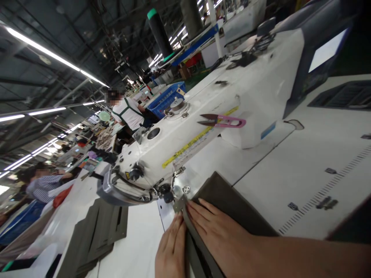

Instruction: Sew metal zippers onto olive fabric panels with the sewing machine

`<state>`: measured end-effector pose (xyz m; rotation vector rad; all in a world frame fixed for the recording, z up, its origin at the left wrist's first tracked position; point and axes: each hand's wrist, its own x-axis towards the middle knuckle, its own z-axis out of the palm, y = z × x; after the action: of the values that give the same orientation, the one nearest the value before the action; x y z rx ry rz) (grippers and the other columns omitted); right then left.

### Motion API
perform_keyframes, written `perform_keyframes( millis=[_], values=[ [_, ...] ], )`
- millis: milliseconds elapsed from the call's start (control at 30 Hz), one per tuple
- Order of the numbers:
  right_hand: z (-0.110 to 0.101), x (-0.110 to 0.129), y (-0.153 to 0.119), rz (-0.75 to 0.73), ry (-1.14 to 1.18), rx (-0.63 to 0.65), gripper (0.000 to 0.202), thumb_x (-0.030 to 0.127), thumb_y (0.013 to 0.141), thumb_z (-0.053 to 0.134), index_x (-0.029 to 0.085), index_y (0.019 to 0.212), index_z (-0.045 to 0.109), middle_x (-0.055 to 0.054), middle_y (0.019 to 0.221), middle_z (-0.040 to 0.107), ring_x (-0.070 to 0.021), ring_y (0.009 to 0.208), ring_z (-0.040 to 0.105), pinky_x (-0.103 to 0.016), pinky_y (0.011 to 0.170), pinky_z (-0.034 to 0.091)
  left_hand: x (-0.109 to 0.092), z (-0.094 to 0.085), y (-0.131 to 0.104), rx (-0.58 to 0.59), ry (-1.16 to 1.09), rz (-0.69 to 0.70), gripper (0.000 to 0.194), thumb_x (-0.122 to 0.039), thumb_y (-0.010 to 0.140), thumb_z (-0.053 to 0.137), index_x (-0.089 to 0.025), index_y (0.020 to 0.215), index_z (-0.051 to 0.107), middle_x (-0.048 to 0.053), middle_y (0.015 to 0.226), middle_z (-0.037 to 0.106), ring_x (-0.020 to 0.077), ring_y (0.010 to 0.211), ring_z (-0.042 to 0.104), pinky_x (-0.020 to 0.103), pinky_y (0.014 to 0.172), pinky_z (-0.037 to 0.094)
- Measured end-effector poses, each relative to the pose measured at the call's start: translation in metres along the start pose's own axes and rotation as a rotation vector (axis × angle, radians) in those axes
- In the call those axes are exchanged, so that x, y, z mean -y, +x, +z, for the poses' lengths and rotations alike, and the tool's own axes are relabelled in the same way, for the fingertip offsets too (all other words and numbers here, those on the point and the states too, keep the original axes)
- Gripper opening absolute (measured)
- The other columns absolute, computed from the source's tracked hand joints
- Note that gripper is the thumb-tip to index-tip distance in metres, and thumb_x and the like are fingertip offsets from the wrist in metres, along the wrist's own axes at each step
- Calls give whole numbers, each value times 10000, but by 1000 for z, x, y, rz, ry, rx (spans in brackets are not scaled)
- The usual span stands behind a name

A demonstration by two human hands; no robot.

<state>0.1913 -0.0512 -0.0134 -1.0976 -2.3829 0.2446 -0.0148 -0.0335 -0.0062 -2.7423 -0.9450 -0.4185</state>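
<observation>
the grey-brown cloth (pixel 232 199) lies on the white machine bed, directly under and between the fingers, with its front end just at the needle end (pixel 166 193) of the sewing machine (pixel 162 143). its narrow strip runs lengthwise from there back toward the person, passing between the two hands, while a broader, darker part spreads out to the right; whether strip and broad part are one piece, i cannot tell.

the right hand (pixel 218 231) covers the right side of the strip, its fingers straight, slightly spread and laid flat on the cloth, not curled around anything. the left hand (pixel 172 247) sits along the strip's left edge, fingers straight and close together, tips near the cloth's front end; its thumb is hidden, so i cannot tell whether it pinches the edge or only presses. both sets of fingertips point at the needle end, the right ones reaching a little farther forward and so seeming the nearer.

farther left, a loose, overlapping stack of similar pieces (pixel 98 235) rests on the table, well apart from the hands. pink-handled snips (pixel 232 121) lie on the machine's arm, across a yellow tape strip (pixel 191 144). to the right, a printed scale (pixel 333 181) runs along the tabletop. beyond the machine stand a blue crate (pixel 165 101) and a person in a white top (pixel 131 116).
</observation>
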Motion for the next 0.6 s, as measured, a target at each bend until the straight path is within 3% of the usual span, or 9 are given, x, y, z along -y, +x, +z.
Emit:
perform_keyframes(
  millis=[100, 300, 433, 600],
  values=[
    [2, -3, -5, -42, 13, -24, 569, 284, 851, 431, 73, 1369, 325, -166, 1392, 365, -265, 1271, 345, -428, 1065, 247, -11, 0, 1, 37, -33, -76, 429, -61, 856, 333, -122, 1269, 433, 133, 1238, 554, 206, 1128, 538, 323, 873, 528],
    [21, -5, -10, -131, -243, -135, 591, 134, 788, 435, 82, 1367, 326, -152, 1364, 406, -250, 1250, 383, -437, 1014, 359, -29, 5, 3, -83, 22, -124, 315, -101, 920, 282, -120, 1044, 571, 147, 1194, 578, 229, 1129, 530, 429, 888, 514],
    [22, -7, -10, -205, -308, -158, 563, 137, 799, 416, 73, 1354, 346, -158, 1349, 423, -249, 1232, 410, -431, 969, 419, -33, 5, 4, -124, 45, -195, 250, -145, 926, 367, -151, 976, 612, 115, 1101, 621, 215, 1060, 568, 416, 891, 510],
    [21, -11, -9, -267, -332, -138, 567, 193, 806, 420, 74, 1356, 348, -156, 1353, 416, -265, 1219, 424, -424, 964, 430, -30, 18, 0, -246, 66, -132, 295, -152, 941, 332, -130, 937, 626, 107, 1046, 651, 206, 1005, 603, 377, 873, 523]
  ],
)
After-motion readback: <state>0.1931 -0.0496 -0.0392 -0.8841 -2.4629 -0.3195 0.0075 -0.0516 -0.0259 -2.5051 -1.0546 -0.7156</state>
